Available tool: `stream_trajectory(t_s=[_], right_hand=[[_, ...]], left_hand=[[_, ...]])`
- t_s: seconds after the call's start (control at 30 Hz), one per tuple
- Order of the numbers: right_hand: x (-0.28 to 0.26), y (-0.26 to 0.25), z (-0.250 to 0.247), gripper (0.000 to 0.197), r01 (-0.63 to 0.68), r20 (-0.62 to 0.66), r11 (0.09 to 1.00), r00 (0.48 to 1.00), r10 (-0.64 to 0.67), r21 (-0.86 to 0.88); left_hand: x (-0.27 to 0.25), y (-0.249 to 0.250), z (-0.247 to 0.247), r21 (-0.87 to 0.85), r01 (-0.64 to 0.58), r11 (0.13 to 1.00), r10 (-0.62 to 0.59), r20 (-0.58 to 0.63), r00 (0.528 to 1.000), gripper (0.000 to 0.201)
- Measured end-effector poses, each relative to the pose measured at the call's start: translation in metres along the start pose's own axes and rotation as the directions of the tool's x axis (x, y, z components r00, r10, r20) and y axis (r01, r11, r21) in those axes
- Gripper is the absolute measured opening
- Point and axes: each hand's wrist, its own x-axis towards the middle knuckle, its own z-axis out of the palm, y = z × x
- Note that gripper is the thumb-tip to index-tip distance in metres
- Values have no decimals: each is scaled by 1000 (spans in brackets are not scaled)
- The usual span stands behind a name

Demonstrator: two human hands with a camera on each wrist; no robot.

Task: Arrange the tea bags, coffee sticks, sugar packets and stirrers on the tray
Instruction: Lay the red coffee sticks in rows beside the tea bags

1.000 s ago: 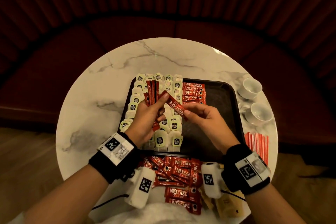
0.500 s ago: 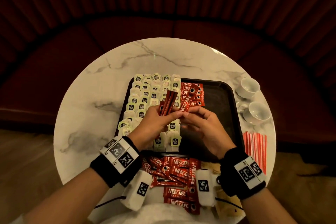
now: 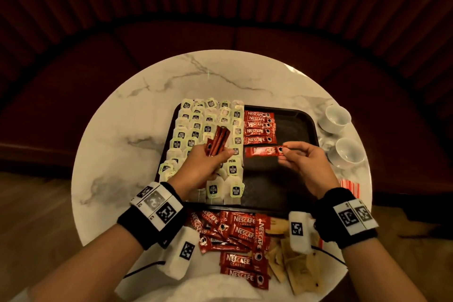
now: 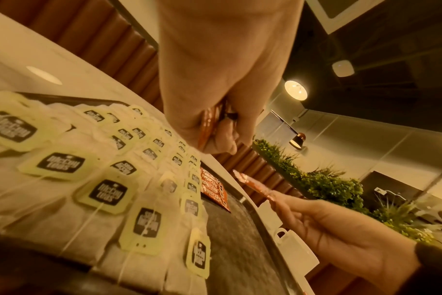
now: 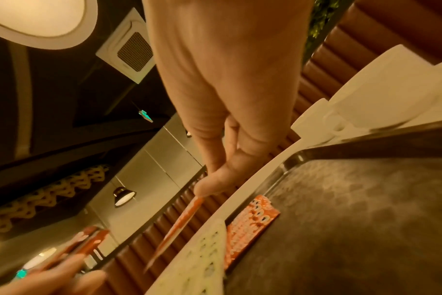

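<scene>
The right hand [image 3: 304, 167] pinched one coffee stick [image 3: 266, 151] above the tray [image 3: 301, 127], just below the stacked sticks [image 3: 258, 127], long axis crosswise. Only the left wrist view showed it raised. The left hand [image 3: 203, 164] gripped a bundle [image 3: 218, 141] pointing away.

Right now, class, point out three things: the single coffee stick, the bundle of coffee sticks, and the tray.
single coffee stick [image 3: 264, 151], head view, its red middle.
bundle of coffee sticks [image 3: 219, 140], head view, mid-length.
tray [image 3: 294, 130], head view, bare dark floor.
</scene>
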Motion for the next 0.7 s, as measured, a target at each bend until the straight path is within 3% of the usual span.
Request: stream_trajectory(t_s=[0.23, 0.37, 0.43, 0.5, 0.57, 0.63, 0.7], right_hand=[[50, 26, -5, 13, -72, -119, 971, 992, 45, -226], [64, 31, 4, 9, -59, -146, 924, 989, 3, -378], [67, 29, 5, 10, -56, -161, 828, 986, -42, -558], [68, 25, 5, 16, -37, -173, 676, 976, -135, -736], [68, 22, 9, 23, 67, -76, 589, 974, -214, -805], [67, 22, 16, 34, 244, 140, 523, 963, -231, -817], [69, 23, 25, 40, 378, 323, 394, 925, -200, -838]], left_hand=[[-3, -10, 0, -35, 29, 999, -28, 22, 999, 23], [-2, -12, 0, -34, 24, 999, -23, 28, 999, 25], [-4, -12, -1, -22, 20, 1000, -20, 19, 1000, 24], [-6, -12, -4, -14, 24, 1000, -24, 10, 1000, 24], [-6, -13, -6, -9, 33, 999, -33, 0, 999, 25], [-6, -13, -8, 13, 42, 999, -41, -9, 999, 27], [-6, -12, -8, 31, 48, 998, -48, -5, 999, 30]])
